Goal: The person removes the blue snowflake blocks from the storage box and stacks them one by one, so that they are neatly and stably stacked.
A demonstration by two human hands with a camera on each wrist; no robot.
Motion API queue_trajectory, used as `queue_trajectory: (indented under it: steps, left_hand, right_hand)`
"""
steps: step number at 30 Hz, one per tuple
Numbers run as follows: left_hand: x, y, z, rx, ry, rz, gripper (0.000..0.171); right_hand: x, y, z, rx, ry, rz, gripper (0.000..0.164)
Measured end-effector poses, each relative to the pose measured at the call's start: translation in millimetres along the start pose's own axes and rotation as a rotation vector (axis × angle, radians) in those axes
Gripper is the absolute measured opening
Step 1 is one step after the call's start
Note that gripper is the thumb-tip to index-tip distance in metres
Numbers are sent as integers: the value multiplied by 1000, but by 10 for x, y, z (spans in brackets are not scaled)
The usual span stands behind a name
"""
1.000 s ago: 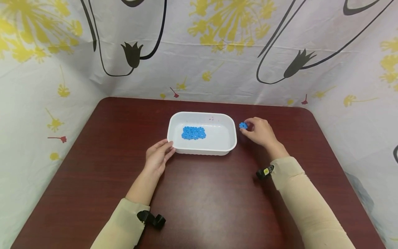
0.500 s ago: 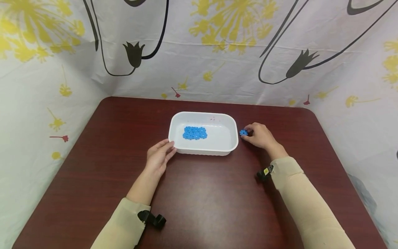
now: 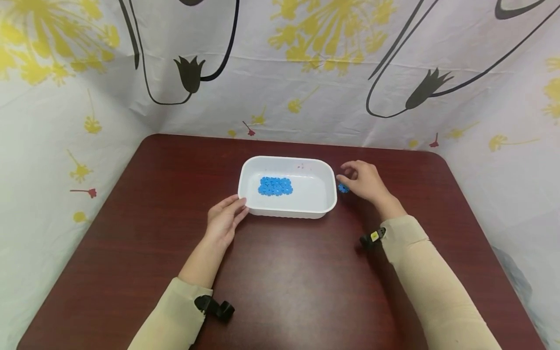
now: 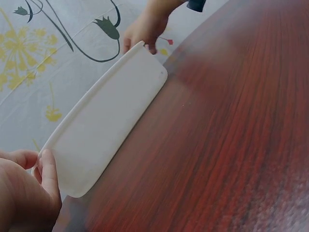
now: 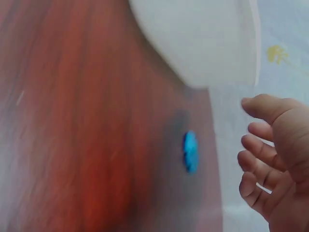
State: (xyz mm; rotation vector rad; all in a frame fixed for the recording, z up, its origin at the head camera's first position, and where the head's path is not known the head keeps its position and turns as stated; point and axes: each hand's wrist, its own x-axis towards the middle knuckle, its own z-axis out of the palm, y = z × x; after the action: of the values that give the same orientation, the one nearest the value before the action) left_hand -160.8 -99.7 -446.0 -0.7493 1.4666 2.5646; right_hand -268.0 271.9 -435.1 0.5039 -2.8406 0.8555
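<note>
My left hand [image 3: 222,218] grips the near left corner of a white plastic tray [image 3: 312,192], thumb at the rim. Several blue snowflake-shaped building discs [image 3: 275,186] lie close together on the tray's floor, left of its middle. Just outside the tray's right side, a single blue snowflake disc [image 3: 343,188] lies on the table. Over it hovers my right hand [image 3: 365,181], holding nothing. In the right wrist view, the fingers are loosely bent and apart from the blue disc [image 5: 190,151]. The left wrist view shows the tray's outer wall [image 4: 108,113], hiding what lies inside.
The dark red wooden table [image 3: 280,272] runs back to a white cloth [image 3: 306,112] with flower prints, which also hangs at both sides. Black wrist cameras [image 3: 214,308] sit on both sleeves.
My right hand lowered the blue disc beside the tray, let go of it, then rose slightly away from it. My left hand stays at the tray corner.
</note>
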Motion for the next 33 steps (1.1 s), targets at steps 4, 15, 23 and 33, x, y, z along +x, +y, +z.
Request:
queue_trajectory:
  steps: [4, 15, 23, 33]
  left_hand:
    - [2, 5, -2, 6, -5, 0, 39]
    - [7, 5, -18, -4, -13, 3, 35]
    - [6, 13, -14, 3, -2, -1, 36]
    - [30, 10, -22, -3, -15, -1, 36]
  right_hand:
    - [80, -188, -9, 71, 61, 7, 29]
    - [220, -683, 56, 155, 42, -88, 26]
    - [261, -794, 158, 148, -18, -81, 29]
    - [311, -815, 386, 148, -110, -127, 31]
